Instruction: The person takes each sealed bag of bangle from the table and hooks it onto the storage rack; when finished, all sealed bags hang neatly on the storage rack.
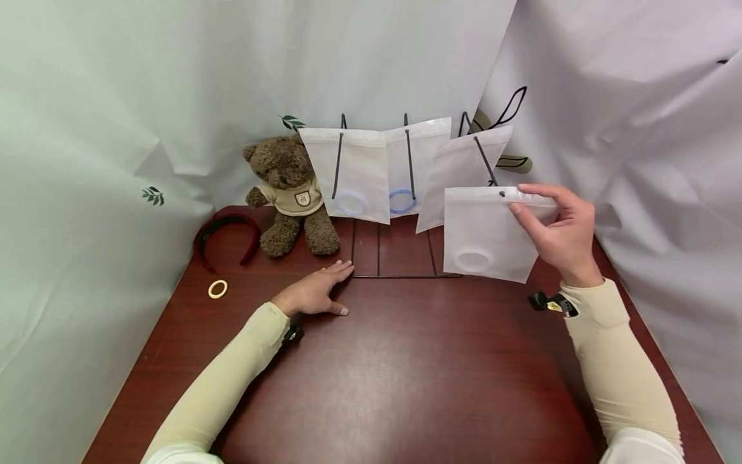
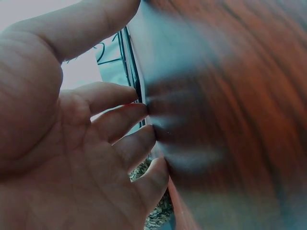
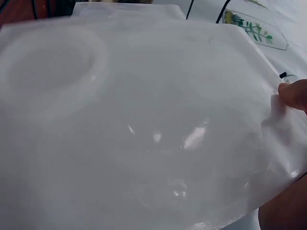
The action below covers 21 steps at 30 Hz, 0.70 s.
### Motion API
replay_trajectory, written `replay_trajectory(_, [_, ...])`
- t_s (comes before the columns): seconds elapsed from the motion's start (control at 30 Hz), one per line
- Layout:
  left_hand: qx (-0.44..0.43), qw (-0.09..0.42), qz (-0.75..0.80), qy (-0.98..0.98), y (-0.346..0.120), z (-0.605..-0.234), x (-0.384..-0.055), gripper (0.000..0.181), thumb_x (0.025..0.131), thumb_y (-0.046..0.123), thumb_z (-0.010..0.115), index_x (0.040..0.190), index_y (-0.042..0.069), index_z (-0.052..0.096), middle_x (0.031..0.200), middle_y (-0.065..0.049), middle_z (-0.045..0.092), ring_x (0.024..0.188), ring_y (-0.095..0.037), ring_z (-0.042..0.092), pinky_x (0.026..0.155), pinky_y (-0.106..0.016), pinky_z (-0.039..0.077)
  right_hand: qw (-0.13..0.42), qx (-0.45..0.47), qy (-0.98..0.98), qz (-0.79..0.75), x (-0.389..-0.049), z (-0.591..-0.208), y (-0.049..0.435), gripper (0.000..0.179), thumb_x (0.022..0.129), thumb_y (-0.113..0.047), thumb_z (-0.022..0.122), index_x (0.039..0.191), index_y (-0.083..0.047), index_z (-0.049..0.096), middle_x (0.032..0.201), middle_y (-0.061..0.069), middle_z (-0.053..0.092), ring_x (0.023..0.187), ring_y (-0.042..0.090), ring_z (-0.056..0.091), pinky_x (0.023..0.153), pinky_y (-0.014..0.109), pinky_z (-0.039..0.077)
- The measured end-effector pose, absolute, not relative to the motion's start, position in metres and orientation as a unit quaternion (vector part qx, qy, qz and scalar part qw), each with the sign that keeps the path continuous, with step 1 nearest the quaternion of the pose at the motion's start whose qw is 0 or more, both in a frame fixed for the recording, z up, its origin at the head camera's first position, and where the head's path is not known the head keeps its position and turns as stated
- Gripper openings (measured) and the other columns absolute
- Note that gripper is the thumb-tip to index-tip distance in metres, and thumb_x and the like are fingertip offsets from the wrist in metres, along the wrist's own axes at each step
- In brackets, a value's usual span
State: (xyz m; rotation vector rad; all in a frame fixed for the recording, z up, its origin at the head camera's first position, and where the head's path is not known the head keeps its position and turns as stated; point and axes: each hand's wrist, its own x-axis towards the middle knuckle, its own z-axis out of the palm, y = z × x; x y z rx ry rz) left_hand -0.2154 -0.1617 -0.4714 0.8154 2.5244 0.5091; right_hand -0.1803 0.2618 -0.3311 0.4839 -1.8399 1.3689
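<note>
My right hand pinches the top edge of a frosted zip bag between thumb and fingers. The tip of a black hook pokes through the hole in its top strip, and a white ring shows through the lower part. In the right wrist view this bag fills most of the picture. Fingers spread, my left hand rests on the table against the front left corner of a black wire rack. Other zip bags hang from the rack's hooks, two of them with bluish rings inside.
A brown teddy bear in a beige top sits left of the rack. Farther left lie a dark red headband and a pale yellow ring. Olive items with black loops are behind the bags at right. White cloth surrounds the table.
</note>
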Motion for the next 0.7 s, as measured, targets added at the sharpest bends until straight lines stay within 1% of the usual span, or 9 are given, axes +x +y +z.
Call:
replay_trajectory(0.07, [0.295, 0.217, 0.185, 0.912, -0.161, -0.471, -0.215, 0.1, 0.085, 0.039, 0.081, 0.161, 0.01, 0.022, 0.17, -0.008, 0.015, 0.159, -0.029, 0.011, 0.127, -0.051, 0.019, 0.386, 0.188, -0.722, 0.543, -0.184, -0.332, 0.261, 0.027, 0.075, 0.01, 0.078, 0.102, 0.008, 0.076, 0.095, 0.001, 0.079, 0.076, 0.0, 0.067, 0.065, 0.013, 0.05])
replay_trajectory(0.13, [0.295, 0.217, 0.186, 0.912, -0.161, -0.47, -0.215, 0.1, 0.085, 0.038, 0.081, 0.161, 0.01, 0.022, 0.17, -0.009, 0.015, 0.159, -0.03, 0.011, 0.127, -0.052, 0.019, 0.384, 0.186, -0.721, 0.546, -0.189, -0.333, 0.26, 0.027, 0.075, 0.009, 0.078, 0.102, 0.007, 0.077, 0.096, 0.001, 0.079, 0.076, 0.0, 0.066, 0.065, 0.012, 0.05])
replay_trajectory(0.27, [0.295, 0.219, 0.187, 0.911, -0.16, -0.47, -0.215, 0.1, 0.085, 0.038, 0.081, 0.161, 0.01, 0.022, 0.17, -0.008, 0.015, 0.159, -0.029, 0.011, 0.128, -0.051, 0.019, 0.383, 0.187, -0.71, 0.56, -0.2, -0.335, 0.258, 0.026, 0.075, 0.01, 0.078, 0.102, 0.009, 0.076, 0.094, -0.006, 0.078, 0.074, 0.0, 0.065, 0.064, 0.012, 0.05])
replay_trajectory(0.37, [0.296, 0.222, 0.189, 0.91, -0.161, -0.471, -0.216, 0.1, 0.085, 0.039, 0.081, 0.161, 0.01, 0.022, 0.17, -0.008, 0.015, 0.159, -0.029, 0.01, 0.128, -0.051, 0.018, 0.382, 0.193, -0.697, 0.575, -0.208, -0.335, 0.256, 0.026, 0.076, 0.01, 0.077, 0.101, 0.011, 0.074, 0.093, -0.008, 0.077, 0.075, 0.003, 0.066, 0.066, 0.014, 0.051])
replay_trajectory(0.53, [0.295, 0.223, 0.192, 0.909, -0.162, -0.47, -0.218, 0.1, 0.084, 0.038, 0.081, 0.161, 0.01, 0.023, 0.17, -0.009, 0.015, 0.159, -0.03, 0.01, 0.128, -0.051, 0.017, 0.381, 0.189, -0.685, 0.592, -0.223, -0.334, 0.251, 0.026, 0.076, 0.01, 0.078, 0.101, 0.011, 0.074, 0.093, -0.004, 0.078, 0.077, 0.006, 0.066, 0.069, 0.016, 0.052])
replay_trajectory(0.7, [0.294, 0.224, 0.192, 0.909, -0.162, -0.471, -0.217, 0.101, 0.084, 0.038, 0.081, 0.161, 0.011, 0.022, 0.17, -0.009, 0.015, 0.159, -0.029, 0.01, 0.128, -0.052, 0.017, 0.381, 0.181, -0.695, 0.582, -0.236, -0.331, 0.248, 0.026, 0.078, 0.005, 0.079, 0.103, 0.008, 0.075, 0.095, 0.0, 0.078, 0.076, 0.002, 0.065, 0.069, 0.015, 0.052])
